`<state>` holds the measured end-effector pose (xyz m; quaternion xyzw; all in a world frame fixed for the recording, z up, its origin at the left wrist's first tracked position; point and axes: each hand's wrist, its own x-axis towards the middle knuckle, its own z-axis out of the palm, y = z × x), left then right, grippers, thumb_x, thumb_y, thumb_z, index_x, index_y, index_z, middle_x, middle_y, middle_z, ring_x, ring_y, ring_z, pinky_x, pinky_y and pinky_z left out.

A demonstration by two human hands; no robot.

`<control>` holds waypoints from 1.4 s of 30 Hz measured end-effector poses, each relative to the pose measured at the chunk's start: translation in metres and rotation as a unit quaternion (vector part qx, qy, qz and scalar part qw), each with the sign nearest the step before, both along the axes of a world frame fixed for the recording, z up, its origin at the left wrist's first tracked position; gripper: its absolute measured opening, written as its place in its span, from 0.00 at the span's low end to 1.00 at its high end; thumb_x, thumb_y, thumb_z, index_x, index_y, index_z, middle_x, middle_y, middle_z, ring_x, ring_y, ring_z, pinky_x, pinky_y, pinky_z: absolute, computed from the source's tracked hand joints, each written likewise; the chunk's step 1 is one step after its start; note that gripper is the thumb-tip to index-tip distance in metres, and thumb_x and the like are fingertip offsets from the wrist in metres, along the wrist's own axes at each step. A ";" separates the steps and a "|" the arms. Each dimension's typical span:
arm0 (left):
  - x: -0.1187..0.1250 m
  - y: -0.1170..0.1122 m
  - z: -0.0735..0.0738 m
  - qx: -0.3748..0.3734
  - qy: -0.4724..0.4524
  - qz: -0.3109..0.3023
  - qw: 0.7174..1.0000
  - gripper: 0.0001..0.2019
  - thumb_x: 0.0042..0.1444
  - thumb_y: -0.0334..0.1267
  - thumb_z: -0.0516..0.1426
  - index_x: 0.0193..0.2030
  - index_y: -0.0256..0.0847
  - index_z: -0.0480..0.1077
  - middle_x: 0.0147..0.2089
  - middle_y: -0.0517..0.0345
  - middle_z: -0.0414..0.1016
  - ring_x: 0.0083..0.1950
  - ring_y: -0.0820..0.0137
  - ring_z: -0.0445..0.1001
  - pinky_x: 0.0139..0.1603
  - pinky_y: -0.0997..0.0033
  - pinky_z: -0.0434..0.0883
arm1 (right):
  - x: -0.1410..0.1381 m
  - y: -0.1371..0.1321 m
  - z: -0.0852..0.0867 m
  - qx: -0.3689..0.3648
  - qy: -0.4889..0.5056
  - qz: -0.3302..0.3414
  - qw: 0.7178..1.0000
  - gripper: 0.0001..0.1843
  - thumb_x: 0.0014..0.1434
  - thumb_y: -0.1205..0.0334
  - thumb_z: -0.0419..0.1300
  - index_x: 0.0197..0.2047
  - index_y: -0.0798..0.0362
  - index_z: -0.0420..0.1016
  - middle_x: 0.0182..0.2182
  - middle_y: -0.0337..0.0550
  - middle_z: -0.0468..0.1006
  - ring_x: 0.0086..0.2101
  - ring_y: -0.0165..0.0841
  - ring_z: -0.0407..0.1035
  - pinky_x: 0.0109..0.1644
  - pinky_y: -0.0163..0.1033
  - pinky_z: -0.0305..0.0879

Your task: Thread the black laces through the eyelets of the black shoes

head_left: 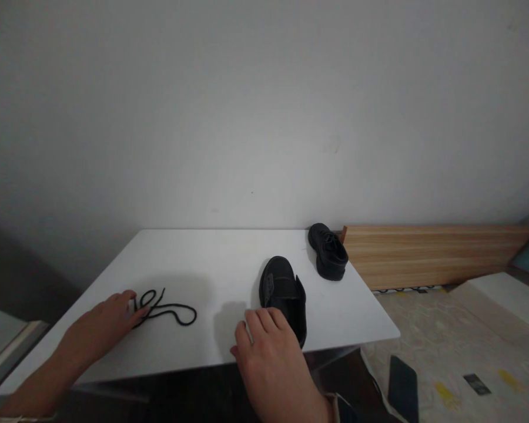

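Observation:
A loose black shoelace (176,305) lies in loops on the left part of the white table (194,252). My left hand (108,323) is at its left end, with forefinger and thumb closed around a part of the lace. Near the table's front edge, a black shoe (284,288) without a visible lace points away from me, its tongue and eyelet flaps showing. My right hand (271,358) is over the left rear of this shoe, back of the hand up. Its fingers are loosely bent and slightly apart; the hand hides part of the heel, and no held thing shows.
A second black shoe (328,252), laced, stands at the table's back right corner. Behind is a grey wall (247,117). To the right are a wooden board (423,252) and a patterned bed cover (432,317) with a dark flat object (402,385) on it.

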<state>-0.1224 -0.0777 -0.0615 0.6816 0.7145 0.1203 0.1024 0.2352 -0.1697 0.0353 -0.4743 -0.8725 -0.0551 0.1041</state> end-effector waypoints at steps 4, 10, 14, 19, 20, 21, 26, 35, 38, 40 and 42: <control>0.011 0.000 -0.014 -0.025 0.042 -0.028 0.998 0.11 0.57 0.46 0.50 0.34 0.42 0.66 0.35 0.47 0.76 0.38 0.54 0.77 0.40 0.60 0.68 | -0.024 0.017 -0.017 0.017 0.003 0.084 0.996 0.05 0.63 0.65 0.61 0.40 0.59 0.76 0.39 0.51 0.77 0.42 0.43 0.68 0.51 0.52 0.64; 0.067 -0.018 -0.010 -0.023 -0.013 -0.084 0.996 0.10 0.59 0.44 0.47 0.33 0.43 0.65 0.34 0.51 0.76 0.36 0.59 0.76 0.38 0.63 0.68 | -0.076 0.047 -0.060 0.023 0.042 0.121 0.991 0.11 0.68 0.65 0.53 0.49 0.61 0.73 0.48 0.55 0.76 0.46 0.42 0.68 0.53 0.49 0.63; 0.094 -0.033 -0.005 -0.010 -0.087 -0.126 0.988 0.10 0.59 0.46 0.49 0.33 0.44 0.66 0.34 0.54 0.77 0.36 0.60 0.76 0.39 0.63 0.70 | -0.094 0.060 -0.083 0.006 0.047 0.083 0.995 0.16 0.68 0.66 0.53 0.55 0.66 0.68 0.47 0.59 0.76 0.45 0.42 0.69 0.49 0.49 0.65; 0.105 -0.044 0.004 0.019 -0.122 -0.159 0.980 0.09 0.60 0.44 0.49 0.34 0.45 0.67 0.33 0.56 0.75 0.34 0.62 0.75 0.38 0.65 0.72 | -0.084 0.059 -0.090 -0.019 0.037 0.078 0.996 0.05 0.66 0.67 0.57 0.40 0.58 0.73 0.37 0.49 0.76 0.39 0.40 0.69 0.43 0.46 0.66; 0.106 -0.045 0.007 0.024 -0.129 -0.162 0.978 0.09 0.60 0.44 0.50 0.34 0.45 0.67 0.32 0.57 0.74 0.33 0.63 0.75 0.37 0.65 0.72 | -0.079 0.056 -0.087 -0.019 0.036 0.080 0.996 0.05 0.66 0.67 0.56 0.40 0.58 0.73 0.37 0.48 0.76 0.38 0.40 0.69 0.43 0.46 0.66; 0.108 -0.047 0.012 0.029 -0.139 -0.166 0.976 0.09 0.61 0.44 0.50 0.35 0.45 0.67 0.32 0.57 0.74 0.33 0.63 0.75 0.37 0.66 0.72 | -0.073 0.053 -0.082 -0.018 0.035 0.079 0.996 0.05 0.67 0.67 0.56 0.40 0.58 0.72 0.36 0.48 0.75 0.38 0.39 0.68 0.44 0.46 0.66; 0.118 -0.055 0.038 0.058 -0.194 -0.191 0.960 0.09 0.62 0.46 0.52 0.38 0.46 0.69 0.35 0.57 0.76 0.36 0.64 0.76 0.39 0.69 0.73 | -0.037 0.028 -0.041 0.002 0.039 0.060 0.997 0.03 0.66 0.70 0.56 0.43 0.57 0.69 0.38 0.47 0.74 0.39 0.41 0.67 0.44 0.46 0.65; 0.133 -0.053 0.052 0.052 -0.271 -0.195 0.941 0.11 0.64 0.47 0.50 0.38 0.45 0.68 0.31 0.58 0.75 0.33 0.66 0.76 0.35 0.71 0.73 | 0.008 -0.017 0.016 0.030 0.028 0.143 0.989 0.06 0.66 0.67 0.54 0.46 0.57 0.69 0.31 0.44 0.75 0.29 0.37 0.68 0.36 0.43 0.64; 0.129 -0.051 0.055 0.037 -0.296 -0.156 0.942 0.13 0.64 0.51 0.49 0.39 0.45 0.67 0.23 0.62 0.70 0.26 0.67 0.71 0.29 0.72 0.71 | 0.032 -0.026 0.021 -0.091 0.098 0.081 0.988 0.08 0.65 0.72 0.54 0.43 0.53 0.70 0.33 0.42 0.78 0.30 0.34 0.72 0.32 0.36 0.63; 0.124 -0.049 0.059 0.041 -0.291 -0.123 0.948 0.15 0.61 0.54 0.51 0.40 0.46 0.68 0.22 0.64 0.69 0.24 0.68 0.69 0.26 0.73 0.69 | 0.054 -0.031 0.022 -0.181 0.191 0.011 0.965 0.12 0.64 0.74 0.52 0.46 0.51 0.71 0.35 0.40 0.80 0.33 0.32 0.75 0.34 0.33 0.65; 0.117 -0.047 0.064 0.049 -0.273 -0.108 0.955 0.17 0.58 0.56 0.53 0.40 0.46 0.70 0.27 0.61 0.73 0.28 0.66 0.72 0.27 0.73 0.69 | 0.080 -0.036 0.019 -0.209 0.286 -0.043 0.934 0.15 0.66 0.71 0.48 0.50 0.50 0.71 0.39 0.41 0.81 0.37 0.32 0.76 0.40 0.33 0.68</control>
